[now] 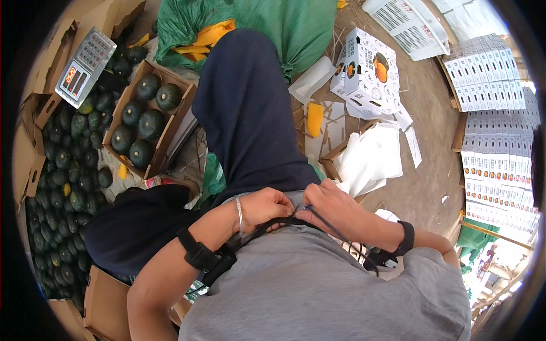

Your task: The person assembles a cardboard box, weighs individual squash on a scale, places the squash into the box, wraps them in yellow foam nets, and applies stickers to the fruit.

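Observation:
Both hands meet at my waist, at the hem of my grey shirt (318,278). My left hand (264,211) has its fingers curled in a pinch beside a black strap (263,228); what lies between them is hidden. A few centimetres to its right, my right hand (333,206) is closed, thumb and fingers pinched at the hem. From that pinch a thin black cable (341,233) runs down over the shirt to the lower right. Dark trousers (244,125) cover my bent legs just beyond the hands.
Dark green squashes (62,193) are heaped at the left. An open carton (185,105) of squashes and a digital scale (85,67) stand by them. Ahead lies a green sack (296,28); white printed boxes (369,77), a white crate (409,25) and stacked cartons (495,131) are on the right.

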{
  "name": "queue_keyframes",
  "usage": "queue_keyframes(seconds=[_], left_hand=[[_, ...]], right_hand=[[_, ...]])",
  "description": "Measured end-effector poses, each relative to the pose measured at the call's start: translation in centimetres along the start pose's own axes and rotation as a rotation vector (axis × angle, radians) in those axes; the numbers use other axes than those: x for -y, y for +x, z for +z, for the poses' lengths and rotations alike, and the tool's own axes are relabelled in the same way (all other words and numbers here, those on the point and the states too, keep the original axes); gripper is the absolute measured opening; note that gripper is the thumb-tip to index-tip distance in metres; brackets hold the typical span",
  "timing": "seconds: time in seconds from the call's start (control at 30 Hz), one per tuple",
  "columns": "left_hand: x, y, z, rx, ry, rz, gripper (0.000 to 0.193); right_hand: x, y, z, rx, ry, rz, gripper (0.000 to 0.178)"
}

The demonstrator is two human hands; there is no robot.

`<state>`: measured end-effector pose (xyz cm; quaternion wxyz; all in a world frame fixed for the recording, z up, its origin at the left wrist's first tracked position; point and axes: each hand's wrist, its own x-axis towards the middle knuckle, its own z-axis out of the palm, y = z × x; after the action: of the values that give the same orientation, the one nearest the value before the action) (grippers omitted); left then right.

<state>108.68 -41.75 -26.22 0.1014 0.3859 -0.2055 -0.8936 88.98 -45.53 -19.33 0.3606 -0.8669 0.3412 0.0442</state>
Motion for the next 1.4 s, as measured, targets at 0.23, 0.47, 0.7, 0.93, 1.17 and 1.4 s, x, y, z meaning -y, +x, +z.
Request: queue_keyframes(seconds=[0.23, 0.47, 0.7, 0.93, 1.17, 1.4], left_hand=[[0.7, -0.1, -0.3, 0.032, -0.151, 0.088, 0.017], [1.3, 0.1, -0.9, 0.053, -0.225, 0.112, 0.024], [1.6, 0.3, -1.1, 0.068, -0.264, 0.128, 0.028], [-0.8, 0.3, 0.2, -0.043, -0.046, 0.076, 0.034], [-1.0, 1.0, 0.0, -0.060, -0.110, -0.018, 0.030], [-0.5, 1.2, -1.0, -0.056, -0.138, 0.007, 0.032]], right_hand=[[0.1, -0.4, -0.4, 0.239, 0.683, 0.307, 0.028], [0.2, -0.6, -1.5, 0.280, 0.358, 0.033, 0.023], [0.8, -0.8, -1.6, 0.278, 0.425, -0.073, 0.022], [-0.2, -1.1, -1.7, 0.124, 0.246, -0.205, 0.029], [0.8, -2.3, -1.6, 0.227, 0.419, 0.153, 0.026], [2.6, -2.3, -0.3, 0.010, 0.019, -0.067, 0.024]])
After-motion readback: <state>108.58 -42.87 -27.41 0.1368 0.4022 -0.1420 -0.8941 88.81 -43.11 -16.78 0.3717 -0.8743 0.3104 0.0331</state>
